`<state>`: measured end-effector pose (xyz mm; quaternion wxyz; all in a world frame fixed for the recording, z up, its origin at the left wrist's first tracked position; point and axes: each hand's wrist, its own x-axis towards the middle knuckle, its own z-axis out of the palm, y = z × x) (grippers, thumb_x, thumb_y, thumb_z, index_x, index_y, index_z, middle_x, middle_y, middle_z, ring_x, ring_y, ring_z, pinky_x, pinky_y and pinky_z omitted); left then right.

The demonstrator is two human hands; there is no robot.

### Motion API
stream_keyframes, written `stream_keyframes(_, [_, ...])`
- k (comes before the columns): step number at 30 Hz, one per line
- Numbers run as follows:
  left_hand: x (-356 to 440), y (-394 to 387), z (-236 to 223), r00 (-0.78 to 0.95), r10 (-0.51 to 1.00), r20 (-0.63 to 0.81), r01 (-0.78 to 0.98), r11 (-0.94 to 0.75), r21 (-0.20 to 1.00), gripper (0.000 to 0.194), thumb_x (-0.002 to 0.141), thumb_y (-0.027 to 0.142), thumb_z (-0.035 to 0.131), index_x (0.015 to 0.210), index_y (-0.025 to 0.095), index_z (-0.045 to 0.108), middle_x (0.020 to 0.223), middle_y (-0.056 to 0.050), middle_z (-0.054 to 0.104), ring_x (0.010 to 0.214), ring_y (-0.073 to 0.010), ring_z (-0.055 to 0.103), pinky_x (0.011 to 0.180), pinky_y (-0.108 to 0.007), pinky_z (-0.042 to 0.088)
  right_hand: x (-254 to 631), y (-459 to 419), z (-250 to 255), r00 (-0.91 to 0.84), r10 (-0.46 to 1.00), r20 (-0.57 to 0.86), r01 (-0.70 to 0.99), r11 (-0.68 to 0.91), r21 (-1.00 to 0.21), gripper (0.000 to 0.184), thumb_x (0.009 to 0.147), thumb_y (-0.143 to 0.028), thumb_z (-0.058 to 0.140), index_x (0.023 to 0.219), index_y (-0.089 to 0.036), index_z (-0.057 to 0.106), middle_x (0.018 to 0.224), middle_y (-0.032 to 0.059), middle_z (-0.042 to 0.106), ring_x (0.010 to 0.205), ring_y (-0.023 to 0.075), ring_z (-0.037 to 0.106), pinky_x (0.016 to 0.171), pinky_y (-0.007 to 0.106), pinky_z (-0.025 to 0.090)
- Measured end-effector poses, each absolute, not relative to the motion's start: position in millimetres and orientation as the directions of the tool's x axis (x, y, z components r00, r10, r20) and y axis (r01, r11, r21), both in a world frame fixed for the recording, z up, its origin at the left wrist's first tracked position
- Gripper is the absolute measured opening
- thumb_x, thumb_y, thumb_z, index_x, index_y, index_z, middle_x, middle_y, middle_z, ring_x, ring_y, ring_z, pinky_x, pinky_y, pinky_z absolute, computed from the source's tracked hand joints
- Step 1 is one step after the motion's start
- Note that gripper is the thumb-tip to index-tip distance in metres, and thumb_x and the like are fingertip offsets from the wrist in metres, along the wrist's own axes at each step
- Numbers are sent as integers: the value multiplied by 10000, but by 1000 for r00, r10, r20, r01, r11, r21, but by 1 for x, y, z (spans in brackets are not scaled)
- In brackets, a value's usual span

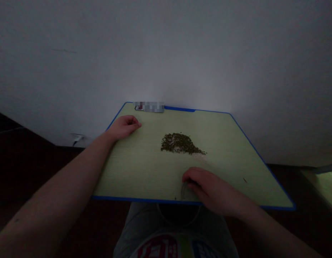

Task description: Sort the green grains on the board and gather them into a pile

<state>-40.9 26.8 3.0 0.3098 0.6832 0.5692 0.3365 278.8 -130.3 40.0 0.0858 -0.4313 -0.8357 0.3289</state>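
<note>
A loose heap of small green-brown beans or seeds (pixel 179 142) lies on the middle of the pale table (pixel 144 172), trailing off to the right. Beside its lower right edge is a thin scatter of tiny pale grains (pixel 199 157). My left hand (pixel 125 127) rests at the table's left side with its fingers curled and thumb against them. Whether anything is between them is too dark to see. Close to the front edge, my right hand (pixel 206 186) is closed on a clear, curved piece (pixel 183 192). The hand covers much of it, so its full shape is hidden.
Blue trim (pixel 144 199) runs along the table's edge. A phone-like flat object (pixel 152 107), partly blurred, lies at the far left edge by the wall (pixel 182 53). A dark round container (pixel 179 214) sits below the front edge, between the legs. A brown sliver (pixel 245 180) lies at right.
</note>
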Motion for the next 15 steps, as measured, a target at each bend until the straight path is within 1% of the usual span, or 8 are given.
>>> stream_keyframes(4, [-41,26,4,117,986,117,581,-164,797,232,657,384,591,660,157,538,490,45,450,446,-60,372,446,-203,289,268,-129,38,-575,814,-85,673,412,-614,189,818,-103,404,915,-170,551,923,58,574,856,156,502,776,292,381])
stream_keyframes(7, [-41,26,5,119,987,109,588,-158,793,237,661,390,588,663,158,537,483,46,444,438,-60,366,439,-203,283,260,-130,34,-584,809,-59,664,435,-608,191,820,-104,397,920,-167,548,935,61,570,871,158,494,785,295,377])
stream_keyframes(15, [-42,28,2,131,984,121,569,-174,803,244,659,397,590,658,159,533,488,44,442,448,-62,373,447,-201,292,266,-136,35,-596,797,-100,656,411,-632,188,811,-86,401,895,-177,543,909,50,569,856,157,496,787,296,379])
